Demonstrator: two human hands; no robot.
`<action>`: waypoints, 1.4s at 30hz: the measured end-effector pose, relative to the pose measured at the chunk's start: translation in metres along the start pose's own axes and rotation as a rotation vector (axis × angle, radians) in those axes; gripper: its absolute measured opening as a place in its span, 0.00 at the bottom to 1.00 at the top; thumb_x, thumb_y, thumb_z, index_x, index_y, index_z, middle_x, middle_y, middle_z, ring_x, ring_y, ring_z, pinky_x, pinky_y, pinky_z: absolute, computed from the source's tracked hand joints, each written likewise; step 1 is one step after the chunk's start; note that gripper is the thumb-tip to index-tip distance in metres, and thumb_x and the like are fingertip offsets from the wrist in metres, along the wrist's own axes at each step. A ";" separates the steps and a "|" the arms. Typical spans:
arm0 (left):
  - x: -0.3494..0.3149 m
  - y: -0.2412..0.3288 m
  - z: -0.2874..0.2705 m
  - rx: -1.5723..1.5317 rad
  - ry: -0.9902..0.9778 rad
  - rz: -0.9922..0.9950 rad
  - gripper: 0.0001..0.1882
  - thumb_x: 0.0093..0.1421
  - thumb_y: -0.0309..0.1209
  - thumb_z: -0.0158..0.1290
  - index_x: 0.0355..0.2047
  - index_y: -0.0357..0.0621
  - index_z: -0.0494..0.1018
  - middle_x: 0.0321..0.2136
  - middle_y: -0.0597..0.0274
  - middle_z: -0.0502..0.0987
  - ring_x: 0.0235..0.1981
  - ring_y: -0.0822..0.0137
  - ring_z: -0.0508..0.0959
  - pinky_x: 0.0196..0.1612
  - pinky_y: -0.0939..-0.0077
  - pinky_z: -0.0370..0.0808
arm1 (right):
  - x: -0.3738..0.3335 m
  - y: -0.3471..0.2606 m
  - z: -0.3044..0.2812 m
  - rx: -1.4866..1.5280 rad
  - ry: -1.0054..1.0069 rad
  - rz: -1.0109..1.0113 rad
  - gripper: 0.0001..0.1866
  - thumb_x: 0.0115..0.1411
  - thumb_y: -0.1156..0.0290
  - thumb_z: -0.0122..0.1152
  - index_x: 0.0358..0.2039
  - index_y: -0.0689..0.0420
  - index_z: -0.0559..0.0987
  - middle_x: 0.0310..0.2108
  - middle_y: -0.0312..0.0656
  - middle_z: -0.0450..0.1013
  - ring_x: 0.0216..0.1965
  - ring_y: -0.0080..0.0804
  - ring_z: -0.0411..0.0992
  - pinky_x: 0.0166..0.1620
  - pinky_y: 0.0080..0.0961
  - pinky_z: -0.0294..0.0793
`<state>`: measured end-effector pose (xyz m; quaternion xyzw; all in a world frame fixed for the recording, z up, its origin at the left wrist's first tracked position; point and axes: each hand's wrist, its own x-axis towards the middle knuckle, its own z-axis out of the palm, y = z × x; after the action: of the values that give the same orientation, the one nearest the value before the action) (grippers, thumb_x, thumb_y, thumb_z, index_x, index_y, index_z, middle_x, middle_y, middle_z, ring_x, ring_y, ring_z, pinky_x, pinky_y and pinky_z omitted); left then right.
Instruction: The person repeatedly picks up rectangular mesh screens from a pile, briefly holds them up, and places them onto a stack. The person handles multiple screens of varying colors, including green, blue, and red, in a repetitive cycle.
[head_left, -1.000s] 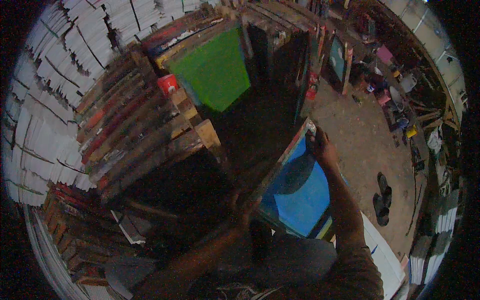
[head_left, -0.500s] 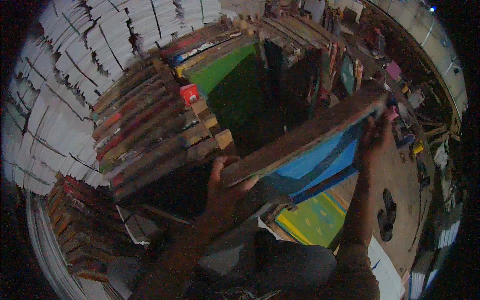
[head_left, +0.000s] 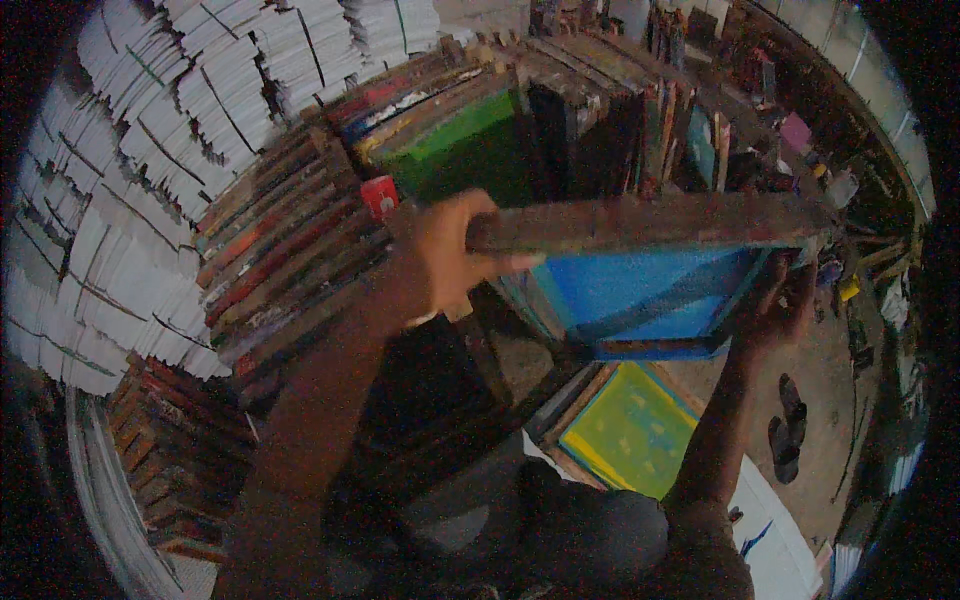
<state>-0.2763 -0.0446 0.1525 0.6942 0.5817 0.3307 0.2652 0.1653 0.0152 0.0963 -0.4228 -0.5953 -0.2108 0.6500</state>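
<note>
Between my two hands is a wooden-framed screen [head_left: 655, 285] with blue mesh, its thick brown top bar running almost level. My left hand [head_left: 460, 245] is closed round the bar's left end, thumb below and fingers over the top. At the right end my right hand [head_left: 785, 300] grips the frame's side, its fingers partly hidden in shadow. Beneath the frame lies a yellow-green screen [head_left: 632, 430] with a blue border. Behind stand upright frames, one with a green panel [head_left: 470, 155].
Left of me are stacked wooden frames [head_left: 290, 260], with piles of white paper [head_left: 130, 200] beyond. A small red box [head_left: 379, 196] sits at the stack's edge. Dark sandals [head_left: 788, 430] lie on the floor at right, near a white sheet [head_left: 775, 540].
The frame's left end has risen with my left hand, so its slanted bar is now nearly level. My right hand has moved slightly right and down. More of the blue mesh shows.
</note>
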 end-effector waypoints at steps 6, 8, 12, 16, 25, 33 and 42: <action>0.026 0.004 -0.035 0.202 0.164 0.266 0.32 0.52 0.48 0.73 0.48 0.36 0.77 0.42 0.45 0.82 0.46 0.54 0.82 0.51 0.61 0.78 | -0.001 -0.058 0.034 0.121 0.095 0.306 0.21 0.67 0.72 0.66 0.58 0.66 0.76 0.41 0.42 0.81 0.37 0.26 0.77 0.38 0.24 0.76; 0.030 -0.006 -0.036 0.165 0.170 0.273 0.32 0.51 0.47 0.73 0.48 0.37 0.78 0.43 0.44 0.81 0.47 0.53 0.82 0.52 0.61 0.77 | -0.008 -0.041 0.035 0.255 0.117 0.343 0.21 0.67 0.72 0.65 0.58 0.66 0.76 0.42 0.43 0.81 0.39 0.27 0.77 0.39 0.24 0.76; 0.012 0.041 -0.024 0.091 -0.069 0.267 0.37 0.51 0.52 0.72 0.51 0.37 0.76 0.44 0.42 0.81 0.48 0.46 0.82 0.52 0.58 0.78 | 0.004 -0.053 0.031 -0.061 0.204 0.038 0.21 0.68 0.72 0.65 0.59 0.66 0.76 0.45 0.44 0.80 0.43 0.29 0.77 0.41 0.26 0.77; 0.004 0.072 0.037 0.189 0.198 0.518 0.39 0.55 0.57 0.67 0.52 0.36 0.73 0.42 0.42 0.81 0.44 0.41 0.82 0.47 0.54 0.80 | 0.023 -0.092 0.033 0.019 0.201 -0.117 0.23 0.65 0.72 0.68 0.59 0.65 0.76 0.49 0.47 0.78 0.46 0.33 0.76 0.46 0.27 0.77; 0.029 0.085 0.138 -0.092 0.302 0.462 0.35 0.56 0.61 0.64 0.44 0.38 0.72 0.35 0.46 0.80 0.35 0.42 0.82 0.39 0.52 0.78 | -0.006 -0.067 -0.021 -0.197 0.127 -0.113 0.20 0.67 0.71 0.64 0.57 0.63 0.74 0.48 0.48 0.75 0.48 0.40 0.73 0.52 0.35 0.72; -0.005 0.060 0.191 -0.347 0.506 0.335 0.26 0.62 0.45 0.66 0.49 0.38 0.73 0.36 0.53 0.81 0.35 0.55 0.82 0.40 0.61 0.78 | -0.274 -0.070 -0.078 0.792 -0.351 1.596 0.33 0.74 0.45 0.47 0.65 0.61 0.69 0.57 0.52 0.72 0.56 0.47 0.71 0.61 0.46 0.69; -0.046 0.015 0.191 0.265 0.542 0.229 0.28 0.67 0.33 0.59 0.63 0.38 0.64 0.51 0.54 0.72 0.50 0.63 0.72 0.54 0.64 0.70 | -0.214 0.038 -0.025 0.801 0.237 1.233 0.47 0.69 0.31 0.44 0.74 0.55 0.54 0.72 0.45 0.55 0.68 0.45 0.57 0.69 0.52 0.55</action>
<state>-0.1250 -0.0892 0.0340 0.6704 0.5872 0.4526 -0.0308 0.1664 -0.0324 -0.1172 -0.3850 -0.2072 0.3810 0.8147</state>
